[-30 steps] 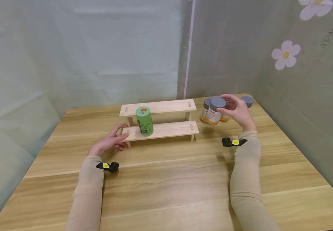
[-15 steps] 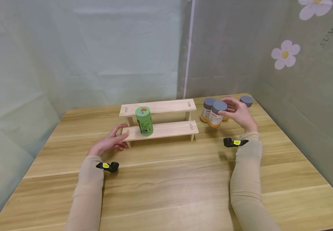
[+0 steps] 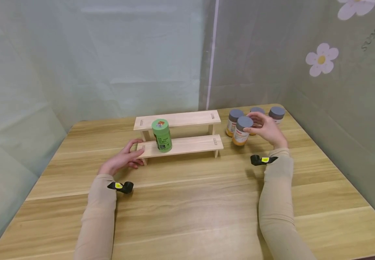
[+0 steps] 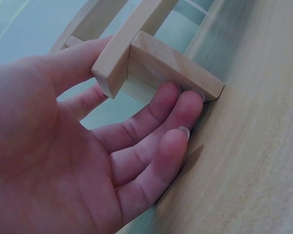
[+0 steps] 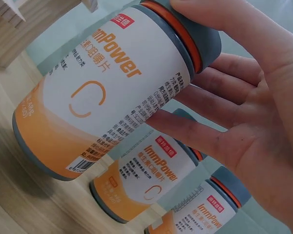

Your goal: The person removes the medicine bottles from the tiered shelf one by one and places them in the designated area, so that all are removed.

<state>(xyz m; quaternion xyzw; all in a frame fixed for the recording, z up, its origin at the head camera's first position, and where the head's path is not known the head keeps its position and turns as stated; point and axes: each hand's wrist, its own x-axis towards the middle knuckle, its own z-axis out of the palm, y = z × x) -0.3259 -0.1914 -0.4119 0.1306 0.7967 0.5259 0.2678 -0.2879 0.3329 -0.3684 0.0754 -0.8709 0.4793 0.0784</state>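
Observation:
A two-tier wooden step shelf (image 3: 192,145) stands on the table. My left hand (image 3: 122,161) grips the left end of its lower board, thumb over the top and other fingers (image 4: 158,109) below against the leg. On that board, toward the left, a green canister (image 3: 163,140) is upright. At the back right my right hand (image 3: 268,129) holds a vitamin bottle (image 5: 112,92) by its grey cap (image 3: 244,122), thumb on the near side. The bottle has a white and orange label and tilts slightly.
Several like bottles are grouped there: one bottle (image 3: 231,124) just left of the held one, one behind my fingers with its cap (image 3: 257,109) showing, and another bottle (image 3: 277,114) near the table's right edge. Curtains (image 3: 142,54) hang behind the table (image 3: 187,209).
My right hand has drawn its bottle toward me, away from the bottles behind, one of whose caps now shows better. My left hand keeps its place on the shelf.

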